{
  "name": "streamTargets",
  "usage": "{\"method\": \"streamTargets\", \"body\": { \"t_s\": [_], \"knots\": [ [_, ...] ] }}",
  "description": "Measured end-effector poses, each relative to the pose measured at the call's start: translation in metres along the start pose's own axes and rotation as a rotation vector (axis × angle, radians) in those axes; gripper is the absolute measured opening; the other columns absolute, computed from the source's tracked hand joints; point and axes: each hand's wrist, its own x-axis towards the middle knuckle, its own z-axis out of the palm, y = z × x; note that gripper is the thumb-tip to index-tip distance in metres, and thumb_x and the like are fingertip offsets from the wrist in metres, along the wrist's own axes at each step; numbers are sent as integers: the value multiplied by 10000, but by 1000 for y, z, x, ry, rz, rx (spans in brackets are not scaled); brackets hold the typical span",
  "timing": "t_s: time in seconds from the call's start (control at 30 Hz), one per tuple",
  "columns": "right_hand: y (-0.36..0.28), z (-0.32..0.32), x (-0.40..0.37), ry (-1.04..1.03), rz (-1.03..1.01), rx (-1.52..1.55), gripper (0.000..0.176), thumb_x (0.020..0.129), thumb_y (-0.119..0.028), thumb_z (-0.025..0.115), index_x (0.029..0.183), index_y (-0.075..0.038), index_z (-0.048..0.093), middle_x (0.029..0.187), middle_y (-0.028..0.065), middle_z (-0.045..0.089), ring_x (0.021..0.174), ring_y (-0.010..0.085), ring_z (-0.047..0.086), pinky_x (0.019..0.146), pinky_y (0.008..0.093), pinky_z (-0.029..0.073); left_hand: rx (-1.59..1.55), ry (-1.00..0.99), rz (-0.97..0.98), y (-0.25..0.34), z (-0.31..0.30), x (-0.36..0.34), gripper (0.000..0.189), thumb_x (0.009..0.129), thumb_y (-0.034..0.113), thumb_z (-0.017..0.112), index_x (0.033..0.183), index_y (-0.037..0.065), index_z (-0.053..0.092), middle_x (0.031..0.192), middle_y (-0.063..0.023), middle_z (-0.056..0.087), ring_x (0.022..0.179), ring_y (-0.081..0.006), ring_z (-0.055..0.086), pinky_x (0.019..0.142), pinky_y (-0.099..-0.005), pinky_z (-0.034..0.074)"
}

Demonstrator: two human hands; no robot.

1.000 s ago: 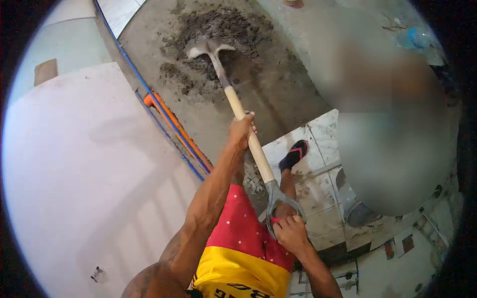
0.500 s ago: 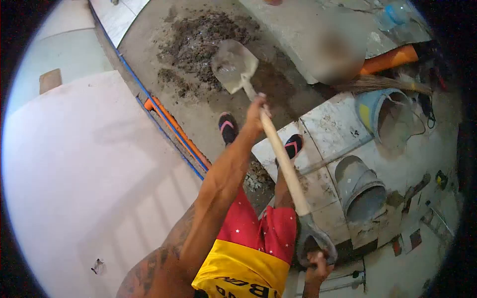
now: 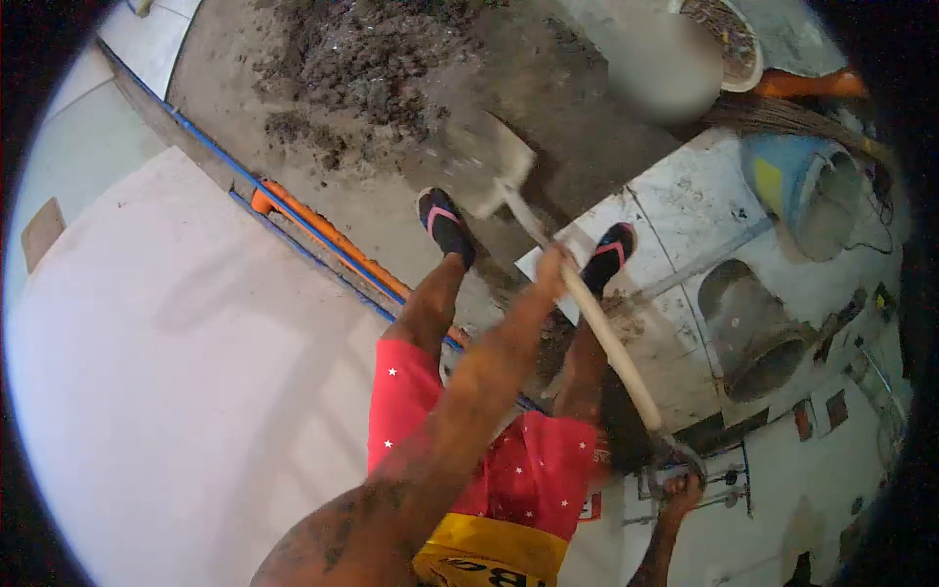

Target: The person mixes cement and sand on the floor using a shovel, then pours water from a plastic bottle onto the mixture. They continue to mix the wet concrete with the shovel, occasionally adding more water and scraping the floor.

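A shovel with a pale wooden shaft [image 3: 622,360] slants across the view from lower right to upper middle. My left hand [image 3: 551,272] is wrapped round the shaft, a short way behind the blade. My right hand [image 3: 682,491] is closed on the grip at the shovel's rear end. The greyish metal blade [image 3: 489,164] is blurred and lies low over the floor, beside the near right edge of a dark, wet-looking mortar heap [image 3: 367,73]. No large load shows on the blade.
My sandalled feet stand near the blade, one by white tiles [image 3: 675,196]. Two buckets lie tipped at right, one blue [image 3: 782,186], one grey [image 3: 743,323]. A broom [image 3: 802,119] lies behind them. Blue and orange pipes [image 3: 328,235] run along a pale surface [image 3: 166,342] at left.
The shovel has drawn back from the heap towards my feet, and both hands have shifted right and down in view. My view has also turned, showing more of my legs.
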Motion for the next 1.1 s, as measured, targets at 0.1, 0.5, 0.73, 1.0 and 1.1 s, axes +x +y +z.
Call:
{"method": "streamTargets", "body": {
  "t_s": [0.1,0.5,0.73,1.0,1.1],
  "knots": [
    [39,164,-20,68,20,-118,78,859,-115,512,816,-50,511,597,25,481,440,134,431,405,294,368,1064,-74,746,191,-48,50,111,840,185,521,863,77,505,657,-30,473,570,-162,497,519,-303,461],
    [69,187,36,-466,433,-200,142,835,-228,550,860,-90,526,574,-2,440,450,129,405,404,291,351,123,95,424,269,17,-122,201,814,206,583,750,50,475,576,-69,473,471,-187,487,438,-341,424],
    [30,209,80,-765,988,-423,256,812,-249,565,903,-10,552,666,57,530,531,145,511,470,262,438,132,183,561,299,59,-83,182,794,170,638,821,55,499,594,-44,441,520,-179,465,477,-312,433],
    [-20,134,65,-616,277,-217,240,844,-265,558,908,-35,576,711,25,521,566,152,487,500,315,413,-23,-116,474,240,118,-188,181,787,185,627,726,87,487,583,-23,448,499,-139,450,482,-314,439],
    [-36,90,52,-443,222,84,167,814,-207,567,840,-48,522,639,4,445,542,135,436,489,313,389,81,27,455,191,131,-170,195,777,193,641,739,66,498,550,-41,454,468,-176,477,435,-328,435]
  ]
}}
